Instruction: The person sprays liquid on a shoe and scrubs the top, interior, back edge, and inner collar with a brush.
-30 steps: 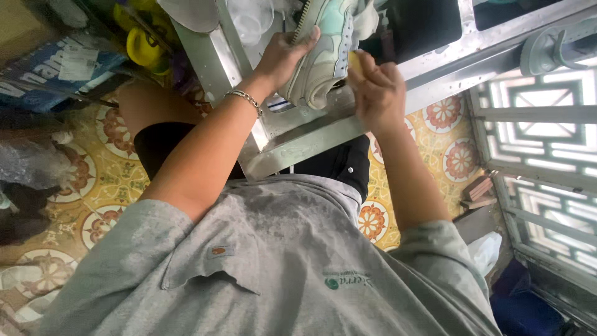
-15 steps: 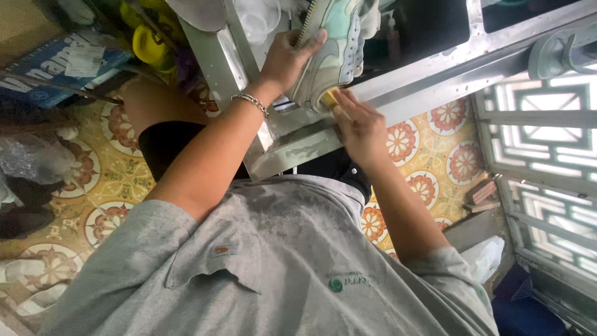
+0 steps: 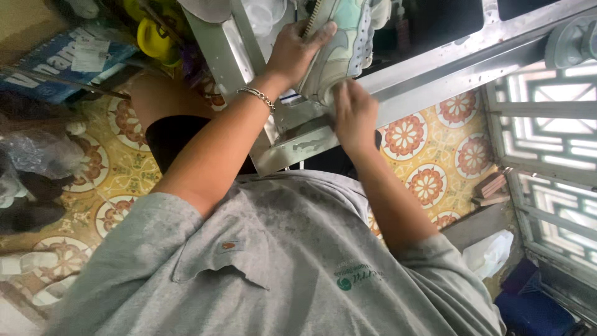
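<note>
My left hand, with a metal bracelet on the wrist, grips a pale mint and white sneaker by its side and sole. It holds the shoe over a metal frame. My right hand presses against the sneaker's lower end with the fingers curled. Whatever is under those fingers is hidden by the hand. My grey shirt fills the bottom of the view.
Patterned yellow floor tiles lie below. A blue printed carton and yellow plastic items sit at the upper left. A metal grille stands at the right, with a white bag beside it.
My right hand, which showed a small yellow thing in its fingers, has slid down the sneaker to its lower end. The left hand keeps its hold on the shoe.
</note>
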